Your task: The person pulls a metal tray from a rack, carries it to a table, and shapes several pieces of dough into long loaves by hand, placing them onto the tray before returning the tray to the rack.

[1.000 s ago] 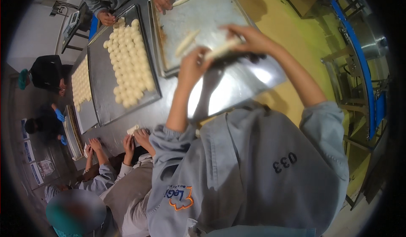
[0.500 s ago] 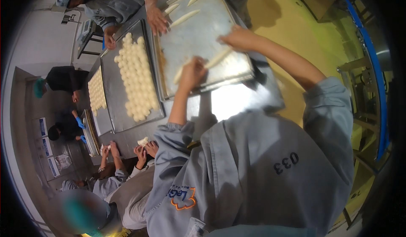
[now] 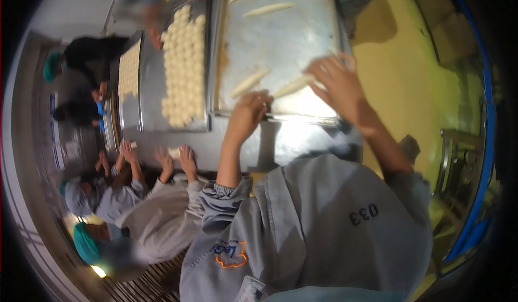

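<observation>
Right hand [image 3: 339,86] opens wider since earlier frame. Dough stick [image 3: 293,87] at tray's [image 3: 280,40] near edge, axis slanting away rightward between hands; left hand [image 3: 250,112] curled by left end, grip unclear.

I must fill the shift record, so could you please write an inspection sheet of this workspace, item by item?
Surface: metal table, bearing a bright metal tray and a darker tray with dough balls.
Job's things: five tapered dough strips on the bright tray.
Clutter: nothing seen.
Hands: left hand, fingers curled, and right hand, fingers spread, at opposite ends of the lower-right strip; grip unclear.
Cables: nothing seen.
Surroundings: co-workers around the table; yellow floor to the right.
</observation>
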The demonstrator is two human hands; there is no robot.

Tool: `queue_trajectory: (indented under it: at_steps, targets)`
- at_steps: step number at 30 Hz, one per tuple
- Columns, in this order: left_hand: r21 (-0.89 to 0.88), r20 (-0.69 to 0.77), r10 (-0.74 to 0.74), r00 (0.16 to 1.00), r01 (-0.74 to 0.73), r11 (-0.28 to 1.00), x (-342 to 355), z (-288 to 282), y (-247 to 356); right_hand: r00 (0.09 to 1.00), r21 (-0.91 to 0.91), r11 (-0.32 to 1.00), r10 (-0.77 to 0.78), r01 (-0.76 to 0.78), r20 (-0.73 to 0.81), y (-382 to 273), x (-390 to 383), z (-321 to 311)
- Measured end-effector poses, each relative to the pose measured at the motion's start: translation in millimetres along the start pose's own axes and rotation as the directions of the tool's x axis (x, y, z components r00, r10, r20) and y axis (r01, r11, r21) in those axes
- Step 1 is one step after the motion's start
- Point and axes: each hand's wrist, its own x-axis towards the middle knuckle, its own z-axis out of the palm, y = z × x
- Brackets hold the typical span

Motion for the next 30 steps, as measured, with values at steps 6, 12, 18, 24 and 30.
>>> queue_trajectory:
  at_steps: [6, 12, 18, 24, 30]
  targets:
    - [-0.002, -0.312, -0.12, 0.943, 0.125, 0.992, -88.2, -43.8, -28.8, 0.948, 0.686, 0.727, -0.224, 0.01, 0.224, -125.3, -49.5, 58.3]
    - [-0.43, -0.559, -0.555, 0.616, 0.357, 0.829, -159.5, -49.8, -182.6, 0.543, 0.598, 0.412, -0.256, -0.687, 0.8, -145.3, -88.2, 156.3]
    - [-0.37, -0.707, -0.62, 0.341, 0.569, 0.734, -171.5, -83.7, -383.0, 0.784, 0.305, 0.929, -0.027, -0.21, 0.621, -150.0, -109.2, 215.4]
    - [-0.293, -0.602, -0.75, 0.274, 0.798, 0.527, -128.0, -132.7, -459.7, 0.712, -0.002, 0.987, 0.118, -0.162, 0.692, -167.4, -107.5, 222.3]
    - [-0.19, -0.482, -0.795, 0.368, 0.842, 0.505, -98.6, -121.1, -490.6, 0.914, 0.079, 0.992, 0.057, -0.096, 0.401, -167.9, -119.3, 227.6]
